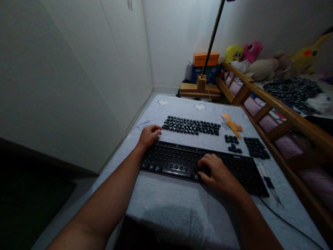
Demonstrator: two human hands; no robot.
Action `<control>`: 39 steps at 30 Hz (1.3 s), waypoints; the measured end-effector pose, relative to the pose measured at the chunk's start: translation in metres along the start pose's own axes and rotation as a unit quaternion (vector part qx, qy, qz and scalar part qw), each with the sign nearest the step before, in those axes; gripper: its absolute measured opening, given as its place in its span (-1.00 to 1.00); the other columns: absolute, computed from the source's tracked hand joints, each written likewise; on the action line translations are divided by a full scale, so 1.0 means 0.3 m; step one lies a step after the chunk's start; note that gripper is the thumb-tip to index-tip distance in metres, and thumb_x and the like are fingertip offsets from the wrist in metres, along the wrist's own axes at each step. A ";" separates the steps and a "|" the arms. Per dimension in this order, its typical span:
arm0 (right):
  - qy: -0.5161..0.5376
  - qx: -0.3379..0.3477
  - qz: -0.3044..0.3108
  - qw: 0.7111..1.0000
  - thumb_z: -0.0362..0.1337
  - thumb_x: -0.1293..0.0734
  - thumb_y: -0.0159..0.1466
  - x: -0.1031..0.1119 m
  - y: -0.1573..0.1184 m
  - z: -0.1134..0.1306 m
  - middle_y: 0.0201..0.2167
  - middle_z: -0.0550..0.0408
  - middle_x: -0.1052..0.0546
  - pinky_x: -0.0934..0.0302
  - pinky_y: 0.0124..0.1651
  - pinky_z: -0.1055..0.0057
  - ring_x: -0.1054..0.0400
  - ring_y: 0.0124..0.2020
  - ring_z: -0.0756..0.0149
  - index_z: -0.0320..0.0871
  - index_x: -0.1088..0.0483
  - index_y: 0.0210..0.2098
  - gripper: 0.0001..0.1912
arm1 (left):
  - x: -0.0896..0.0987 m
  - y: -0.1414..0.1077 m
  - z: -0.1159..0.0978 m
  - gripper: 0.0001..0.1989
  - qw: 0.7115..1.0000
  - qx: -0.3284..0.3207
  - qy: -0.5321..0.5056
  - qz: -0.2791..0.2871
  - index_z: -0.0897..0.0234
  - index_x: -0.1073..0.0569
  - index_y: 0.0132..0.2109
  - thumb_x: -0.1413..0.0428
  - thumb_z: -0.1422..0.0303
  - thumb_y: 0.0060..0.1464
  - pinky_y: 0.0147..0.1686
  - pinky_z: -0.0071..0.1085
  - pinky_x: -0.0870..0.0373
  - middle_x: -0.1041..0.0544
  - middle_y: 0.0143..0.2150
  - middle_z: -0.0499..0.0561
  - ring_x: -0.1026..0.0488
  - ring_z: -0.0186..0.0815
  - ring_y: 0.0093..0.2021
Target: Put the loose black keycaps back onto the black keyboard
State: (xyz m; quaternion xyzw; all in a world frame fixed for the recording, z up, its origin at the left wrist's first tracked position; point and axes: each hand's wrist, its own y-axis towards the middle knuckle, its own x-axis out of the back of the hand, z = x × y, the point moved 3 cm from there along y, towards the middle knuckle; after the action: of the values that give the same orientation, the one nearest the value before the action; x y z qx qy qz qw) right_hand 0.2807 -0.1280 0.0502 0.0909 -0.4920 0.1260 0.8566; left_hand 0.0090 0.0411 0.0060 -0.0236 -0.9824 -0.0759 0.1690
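Two bare hands work over a long black plastic keyboard (182, 158), which lies on a pale blue cloth (156, 198) patterned with light hearts and has most of its keycaps off, leaving rows of small round mounts; the long space bar (177, 172) and a few keys along the bottom edge are in place. The left hand (150, 135) rests by the keyboard's upper left corner, thumb and forefinger drawn close together beside the left end of a broad block of loose black keycaps (192, 126) set out in rows beyond the keyboard; whether something is pinched between those fingertips I cannot tell. The right hand (213, 172) bends over the keyboard just right of the space bar, fingers curled and thumb apart from them near the lower edge, and what they have hold of, if anything, is hidden. Smaller groups of black keycaps (231, 139) lie to the right of the broad block, near a yellow-handled brush (233, 129) that lies against a crumpled orange cloth (236, 125). Right of the keyboard lies a thin wire tool with a black middle (269, 182), and a black cable (288, 224) runs from the keyboard toward the lower right, near a brown wooden bed rail (283, 114)
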 end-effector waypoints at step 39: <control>0.006 0.011 -0.020 1.000 -0.40 -0.33 0.22 -0.013 -0.004 0.019 -0.23 0.04 -0.47 -0.11 -0.04 0.19 -0.30 -0.13 0.18 -0.07 -0.47 -0.21 -0.84 | -0.006 0.003 -0.001 -0.74 1.000 0.004 -0.004 0.006 0.31 -0.56 -0.27 -0.14 0.25 -0.09 -0.32 -0.38 -0.36 -0.58 -0.41 0.02 -0.47 -0.28 -0.39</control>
State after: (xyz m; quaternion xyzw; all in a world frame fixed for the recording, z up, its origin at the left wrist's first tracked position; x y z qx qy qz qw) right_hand 0.2745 -0.1312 0.0495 0.1090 -0.4832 0.1151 0.8610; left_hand 0.0109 0.0418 0.0059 -0.0295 -0.9832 -0.0709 0.1656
